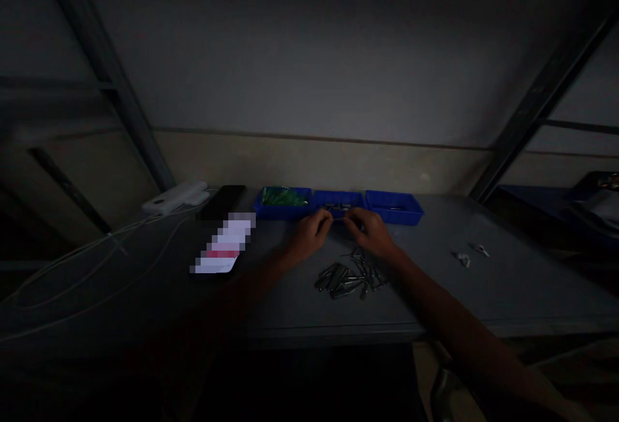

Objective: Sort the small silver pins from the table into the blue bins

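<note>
With the gap between the hands as the clock's centre and 12 toward the wall (314, 55), a grey worktop (285, 303) spreads all round. Three blue trays (403, 218) stand side by side along its far part: the left one, holding green pieces (283, 198), between 9 and 10 o'clock; the middle one, holding small metal parts (336, 207), at 12; the right one, with a little dark item inside, between 2 and 3. A white power strip (174, 198) lies farther out, just past 9, angled toward 2. Nearer, a dark phone-like slab (226, 198) sits between 9 and 10, and a pixelated lit screen (225, 245) between 8 and 9.

The left hand (312, 235) comes in from 8 and the right hand (370, 232) from 4, fingers narrowed into pinches that nearly meet at the middle tray's near edge. At 6 lies a loose heap of metal cylinders (333, 278) and thinner pins. Two small white pieces (463, 258) rest between 3 and 4.

Smallest is a slim rod (338, 218) spanning the fingertips, apparently held at both ends. Its long axis runs nearly level, 9 to 3 o'clock; which end is the tip is too small to tell.
</note>
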A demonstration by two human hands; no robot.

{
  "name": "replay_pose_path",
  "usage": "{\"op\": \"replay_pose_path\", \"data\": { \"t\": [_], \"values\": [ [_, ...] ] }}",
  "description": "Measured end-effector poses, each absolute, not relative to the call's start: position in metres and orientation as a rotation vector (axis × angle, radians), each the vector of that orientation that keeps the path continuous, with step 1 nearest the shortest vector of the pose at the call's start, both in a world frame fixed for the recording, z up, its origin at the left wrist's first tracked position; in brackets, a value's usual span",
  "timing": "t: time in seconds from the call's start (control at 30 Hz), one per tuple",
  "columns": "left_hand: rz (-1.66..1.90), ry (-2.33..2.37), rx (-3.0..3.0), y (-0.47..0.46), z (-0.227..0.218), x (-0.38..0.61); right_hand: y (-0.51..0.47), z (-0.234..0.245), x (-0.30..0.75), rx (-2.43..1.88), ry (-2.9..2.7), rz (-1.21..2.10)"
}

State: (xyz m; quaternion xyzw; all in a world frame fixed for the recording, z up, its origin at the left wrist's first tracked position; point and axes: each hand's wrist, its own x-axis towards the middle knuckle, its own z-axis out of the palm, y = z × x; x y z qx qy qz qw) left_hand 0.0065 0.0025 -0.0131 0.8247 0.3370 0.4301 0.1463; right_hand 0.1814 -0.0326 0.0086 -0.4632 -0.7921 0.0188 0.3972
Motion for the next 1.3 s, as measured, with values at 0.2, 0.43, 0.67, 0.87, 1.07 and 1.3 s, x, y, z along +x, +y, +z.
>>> {"op": "replay_pose_path", "data": {
  "t": [0.2,0.43,0.67,0.87,1.07,1.3],
  "values": [
    [1.212,0.989,2.336,0.002,-0.014,0.006,-0.032,0.011,0.183,-1.237,-1.923,0.063],
    [1.218,0.978,2.327,-0.003,-0.011,0.005,-0.031,0.010,0.189,-1.251,-1.884,0.073],
    [1.244,0.971,2.345,-0.003,-0.010,0.007,-0.033,0.012,0.185,-1.226,-1.933,0.085],
    [1.270,0.979,2.359,0.000,-0.012,0.004,-0.037,0.012,0.187,-1.219,-1.907,0.087],
    [1.262,1.057,2.332,0.001,-0.009,-0.001,-0.039,0.008,0.209,-1.312,-1.712,-0.030],
    [1.183,1.054,2.356,-0.001,-0.010,0.003,-0.042,0.006,0.199,-1.278,-1.890,0.003]
  ]
}}
